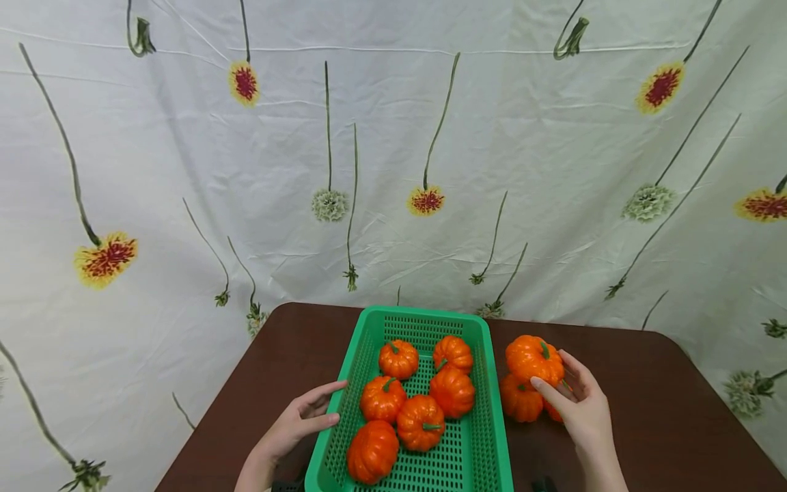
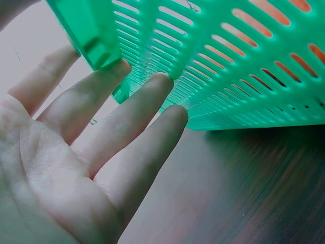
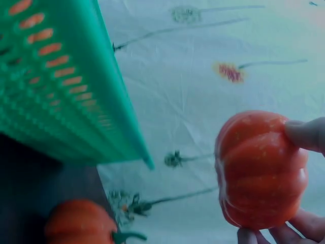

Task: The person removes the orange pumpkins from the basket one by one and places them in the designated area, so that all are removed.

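Observation:
My right hand (image 1: 584,403) holds a small orange pumpkin (image 1: 533,359) with a green stem, thumb on one side and fingertips on the other. In the right wrist view this pumpkin (image 3: 263,170) is held up off the table, higher than another pumpkin (image 3: 81,223) at lower left. Two more pumpkins (image 1: 521,400) sit under and beside it in the head view, one mostly hidden by the hand. My left hand (image 1: 301,420) is at the left side of a green slotted basket (image 1: 486,437). Its nearly straight fingers (image 2: 137,122) have their tips against the basket's outer wall.
Several orange pumpkins (image 1: 421,422) lie inside the basket, mostly toward its left and middle. The basket stands on a dark brown table (image 1: 664,410) with rounded far corners. Behind the table hangs a pale cloth (image 1: 381,253) printed with flowers.

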Demonstrator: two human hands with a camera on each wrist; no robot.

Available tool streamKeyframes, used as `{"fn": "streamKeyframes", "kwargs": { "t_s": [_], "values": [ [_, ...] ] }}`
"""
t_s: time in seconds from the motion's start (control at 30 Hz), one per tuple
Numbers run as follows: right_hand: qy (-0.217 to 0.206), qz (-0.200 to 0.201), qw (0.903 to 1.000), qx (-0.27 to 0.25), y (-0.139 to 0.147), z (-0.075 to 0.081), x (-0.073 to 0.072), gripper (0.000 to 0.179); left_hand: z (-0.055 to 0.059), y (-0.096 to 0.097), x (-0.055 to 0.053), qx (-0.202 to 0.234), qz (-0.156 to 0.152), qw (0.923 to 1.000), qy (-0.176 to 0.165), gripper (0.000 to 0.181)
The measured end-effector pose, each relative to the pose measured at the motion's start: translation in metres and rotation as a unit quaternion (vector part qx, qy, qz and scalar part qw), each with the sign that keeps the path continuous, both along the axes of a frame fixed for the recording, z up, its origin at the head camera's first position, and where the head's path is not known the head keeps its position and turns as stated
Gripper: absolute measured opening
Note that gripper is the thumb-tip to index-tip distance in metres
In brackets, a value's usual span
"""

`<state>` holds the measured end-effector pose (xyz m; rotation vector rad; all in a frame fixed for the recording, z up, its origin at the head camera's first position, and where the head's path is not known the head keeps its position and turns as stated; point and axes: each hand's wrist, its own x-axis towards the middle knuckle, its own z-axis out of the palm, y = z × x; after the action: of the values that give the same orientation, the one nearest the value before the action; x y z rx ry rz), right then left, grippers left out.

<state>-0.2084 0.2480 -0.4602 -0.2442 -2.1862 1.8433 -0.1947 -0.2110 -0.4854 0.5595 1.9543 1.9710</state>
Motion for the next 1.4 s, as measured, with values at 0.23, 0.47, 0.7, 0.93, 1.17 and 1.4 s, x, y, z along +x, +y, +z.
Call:
{"fn": "streamKeyframes", "kwargs": {
  "t_s": [0.23,0.47,0.7,0.93,1.17,1.4],
  "values": [
    [-0.008,-0.082,0.9960,-0.033,0.008,0.006,0.013,0.075,-0.001,0.000,-0.001,0.007,-0.007,0.9999,0.009,0.050],
    [0.000,-0.166,0.9852,-0.043,0.012,0.007,0.022,0.077,-0.001,-0.001,-0.001,0.011,-0.008,0.9998,0.012,0.050],
    [-0.038,-0.215,0.9732,-0.073,0.032,0.006,0.021,0.084,0.000,-0.001,-0.001,0.013,-0.009,0.9997,0.017,0.050],
    [-0.052,-0.259,0.9608,-0.083,0.087,-0.060,-0.004,0.089,0.000,-0.001,0.000,0.002,-0.005,1.0000,0.006,0.050],
    [-0.057,-0.288,0.9532,-0.071,0.106,-0.079,-0.006,0.091,0.000,-0.001,0.000,0.000,-0.007,1.0000,0.005,0.049],
    [-0.088,-0.293,0.9503,-0.056,0.090,-0.058,0.008,0.092,0.000,0.000,0.000,0.000,-0.004,1.0000,0.003,0.050]
  ]
}}
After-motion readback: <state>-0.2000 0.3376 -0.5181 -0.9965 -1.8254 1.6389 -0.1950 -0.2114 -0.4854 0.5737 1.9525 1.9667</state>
